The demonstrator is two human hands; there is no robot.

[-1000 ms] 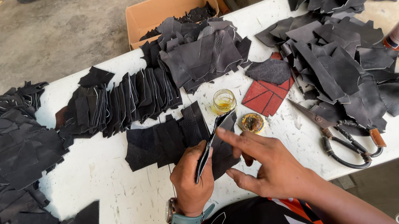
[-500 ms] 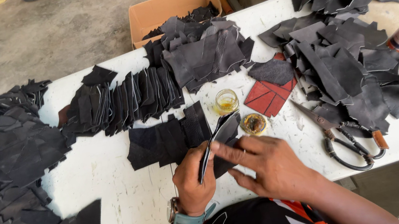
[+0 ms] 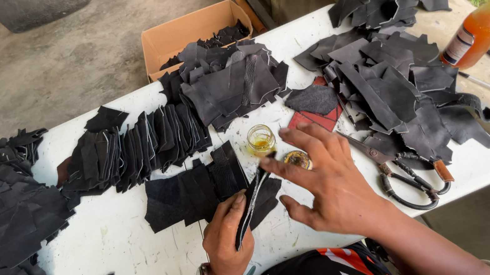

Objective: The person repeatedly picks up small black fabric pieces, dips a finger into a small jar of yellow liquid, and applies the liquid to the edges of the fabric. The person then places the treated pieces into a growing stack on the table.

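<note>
My left hand (image 3: 227,237) grips a folded black leather piece (image 3: 258,202) by its lower end, held edge-up over the white table (image 3: 133,247). My right hand (image 3: 326,180) is spread open above it, index fingertip touching the top of the piece's folded edge. Just beyond the fingers stand a small glass jar of yellow liquid (image 3: 260,140) and its round lid (image 3: 297,159). A row of overlapped black leather pieces (image 3: 192,191) lies left of the held piece.
Piles of black leather cutouts cover the table's left (image 3: 0,220), middle (image 3: 226,86) and right (image 3: 390,87). Large scissors (image 3: 405,176) lie right of my right hand. A red leather piece (image 3: 318,118), a cardboard box (image 3: 193,34) and an orange-liquid bottle (image 3: 482,24) sit farther back.
My right hand has lifted off the leather piece and spread its fingers, now only the index fingertip on the edge. The left hand keeps its hold.
</note>
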